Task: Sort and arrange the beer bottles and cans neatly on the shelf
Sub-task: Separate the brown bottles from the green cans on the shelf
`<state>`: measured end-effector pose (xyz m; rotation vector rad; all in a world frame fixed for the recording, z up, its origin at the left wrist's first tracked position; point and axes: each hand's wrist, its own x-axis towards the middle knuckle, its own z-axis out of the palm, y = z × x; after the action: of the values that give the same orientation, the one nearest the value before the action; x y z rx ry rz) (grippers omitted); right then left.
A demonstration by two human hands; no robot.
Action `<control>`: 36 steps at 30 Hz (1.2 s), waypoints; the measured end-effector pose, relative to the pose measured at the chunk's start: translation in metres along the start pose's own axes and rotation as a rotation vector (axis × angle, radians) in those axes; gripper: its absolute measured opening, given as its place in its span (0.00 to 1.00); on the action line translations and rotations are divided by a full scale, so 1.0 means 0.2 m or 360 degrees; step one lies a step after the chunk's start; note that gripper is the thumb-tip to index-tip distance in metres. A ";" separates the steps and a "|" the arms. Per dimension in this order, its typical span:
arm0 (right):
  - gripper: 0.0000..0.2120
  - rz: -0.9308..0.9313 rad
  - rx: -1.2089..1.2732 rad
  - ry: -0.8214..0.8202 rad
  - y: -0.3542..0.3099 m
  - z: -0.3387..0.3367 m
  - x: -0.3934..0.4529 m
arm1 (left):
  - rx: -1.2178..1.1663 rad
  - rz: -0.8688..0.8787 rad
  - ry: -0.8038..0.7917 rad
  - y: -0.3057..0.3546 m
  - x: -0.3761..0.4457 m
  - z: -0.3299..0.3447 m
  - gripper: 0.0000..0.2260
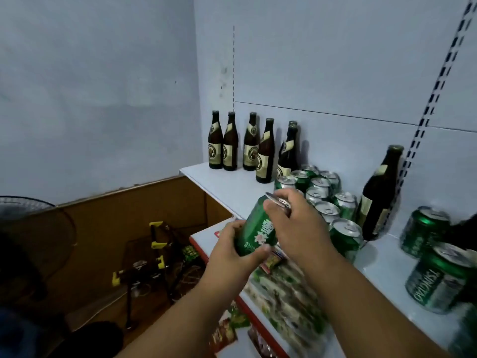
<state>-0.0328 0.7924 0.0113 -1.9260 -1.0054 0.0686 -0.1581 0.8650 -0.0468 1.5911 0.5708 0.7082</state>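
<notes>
Green can (258,226) (label unreadable) gripped by both hands (260,236), near TSINGTAO can (438,282).

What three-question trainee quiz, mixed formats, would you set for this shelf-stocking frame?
1. True or false: the green can is held by both the left hand and the right hand.
2. Multiple choice: where does the lone brown bottle stand relative to the can cluster? A) right of it B) left of it C) on top of it
3. Fill in: the held can is tilted, not ____.

Key: 1 true; 2 A; 3 upright.
</notes>
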 end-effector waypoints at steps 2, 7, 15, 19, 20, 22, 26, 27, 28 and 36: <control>0.20 -0.0076 -0.0216 -0.0014 -0.01 0.06 0.12 | 0.0235 0.0073 -0.0013 -0.03 0.17 -0.04 0.22; 0.24 -0.0260 -0.0697 0.0031 0.01 0.20 0.38 | 0.0723 0.0331 0.0012 -0.19 0.63 -0.09 0.23; 0.22 -0.0064 -0.1351 0.0247 0.10 0.38 0.63 | 0.0717 0.0579 -0.0407 -0.36 1.11 -0.07 0.12; 0.21 0.0033 -0.1401 0.0496 0.14 0.47 0.67 | 0.0769 0.0639 -0.0617 -0.43 1.25 -0.08 0.14; 0.19 0.0084 -0.1420 0.0505 0.14 0.49 0.68 | 0.0776 0.0646 -0.0659 -0.44 1.27 -0.09 0.14; 0.17 0.0160 -0.1428 0.0491 0.13 0.53 0.67 | 0.0810 0.0666 -0.0708 -0.47 1.30 -0.09 0.15; 0.21 0.0267 -0.1403 0.0566 0.11 0.57 0.67 | 0.0709 0.0636 -0.0824 -0.46 1.33 -0.12 0.21; 0.21 0.0266 -0.1393 0.0614 0.10 0.58 0.67 | 0.0641 0.0657 -0.0808 -0.44 1.32 -0.13 0.24; 0.20 0.0258 -0.1382 0.0676 0.10 0.58 0.66 | 0.0588 0.0701 -0.0747 -0.41 1.31 -0.15 0.27; 0.14 0.0252 -0.1356 0.1137 0.06 0.33 0.42 | 0.0296 0.1503 -0.0444 -0.22 1.09 -0.16 0.13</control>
<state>0.0022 0.8930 -0.0074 -2.4751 -0.3922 -1.0339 -0.0305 1.0489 -0.0624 2.0846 -0.3835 1.1058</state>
